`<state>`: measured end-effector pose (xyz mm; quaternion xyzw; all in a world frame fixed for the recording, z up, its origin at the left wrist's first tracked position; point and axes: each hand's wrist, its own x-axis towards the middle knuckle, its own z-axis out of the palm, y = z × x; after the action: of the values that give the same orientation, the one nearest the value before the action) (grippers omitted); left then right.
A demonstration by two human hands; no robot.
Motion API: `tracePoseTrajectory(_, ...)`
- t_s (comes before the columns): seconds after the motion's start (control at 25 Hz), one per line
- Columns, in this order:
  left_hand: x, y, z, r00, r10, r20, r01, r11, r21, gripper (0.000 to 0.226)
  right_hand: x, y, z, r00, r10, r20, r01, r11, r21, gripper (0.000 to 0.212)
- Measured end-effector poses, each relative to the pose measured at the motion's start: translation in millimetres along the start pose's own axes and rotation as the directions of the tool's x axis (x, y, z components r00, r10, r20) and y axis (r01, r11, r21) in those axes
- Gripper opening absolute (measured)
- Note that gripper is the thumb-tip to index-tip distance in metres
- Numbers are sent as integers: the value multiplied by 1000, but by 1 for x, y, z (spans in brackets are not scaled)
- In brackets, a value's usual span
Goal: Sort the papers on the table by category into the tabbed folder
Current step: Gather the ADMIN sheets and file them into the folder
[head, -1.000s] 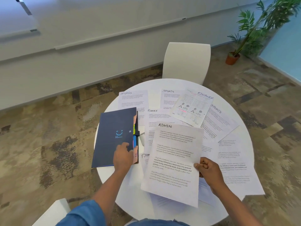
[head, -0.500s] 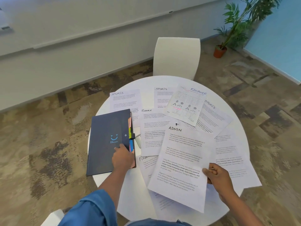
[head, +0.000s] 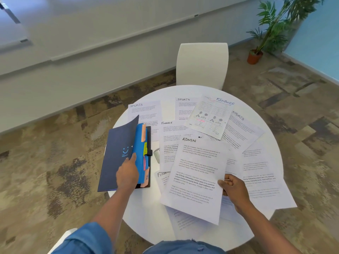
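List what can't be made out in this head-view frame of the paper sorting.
- Tab labels on the folder: too small and blurred; the left hand covers part of the dividers.
- Body text of the ADMIN sheet, held by the right hand: too small.
- Headings of sheets beneath it: covered, one showing only "FIN".
- Small object beside the folder: mostly hidden.

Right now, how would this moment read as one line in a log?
left hand: lifting folder cover | right hand: holding ADMIN paper | other papers: spread on table
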<state>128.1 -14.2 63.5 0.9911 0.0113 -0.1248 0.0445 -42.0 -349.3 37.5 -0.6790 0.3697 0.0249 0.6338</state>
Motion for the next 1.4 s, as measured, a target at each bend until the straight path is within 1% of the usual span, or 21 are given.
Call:
tracePoseTrajectory(0.08,-6,-4,-6,999,-49,-19,49,999,2,42,3,-1,3,1000,-4,10,4,1000,5,8)
tracePoseTrajectory(0.2,-13,-9,-10,988,-127,-86,122,991,-63,32,4,-2,6,1000,-13,21,13,1000,3,10)
tracePoseTrajectory(0.32,-18,-11,-10,980,-129,-152,115,989,-97,18,3,-2,6,999,-19,37,18,999,34,12)
tracePoseTrajectory(0.36,-19,-12,-9,980,-115,-161,104,992,-77,21,2,-1,5,999,-20,39,19,999,40,12)
tracePoseTrajectory(0.48,-23,-15,-5,983,-96,-154,95,995,-13,49,0,0,5,999,-20,34,18,999,38,12)
tracePoseTrajectory(0.52,-25,-15,-4,983,-88,-158,88,996,-8,54,-1,0,4,999,-19,33,18,999,40,11)
tracePoseTrajectory(0.64,-27,-17,-1,984,-65,-169,60,998,-36,45,-3,1,5,999,-16,28,15,999,37,10)
tracePoseTrajectory(0.68,-27,-18,-1,984,-65,-167,57,997,-52,45,-4,2,6,999,-16,29,15,999,36,10)
tracePoseTrajectory(0.88,-25,-22,-8,988,-28,-153,12,995,-102,53,-5,3,10,999,-10,37,8,999,48,10)
tracePoseTrajectory(1.08,-23,-22,-12,996,15,-90,-24,995,-102,65,-7,-2,16,999,-26,44,24,999,47,9)
tracePoseTrajectory(1.16,-23,-22,-12,997,32,-68,-37,997,-74,63,-7,-3,17,999,-28,46,26,998,50,9)
tracePoseTrajectory(1.28,-25,-19,-11,998,24,-55,-24,1000,-3,39,-8,-2,18,999,-31,38,30,999,45,9)
tracePoseTrajectory(1.4,-22,-16,-10,997,34,-64,-31,998,56,30,-7,-1,18,999,-26,28,25,999,44,9)
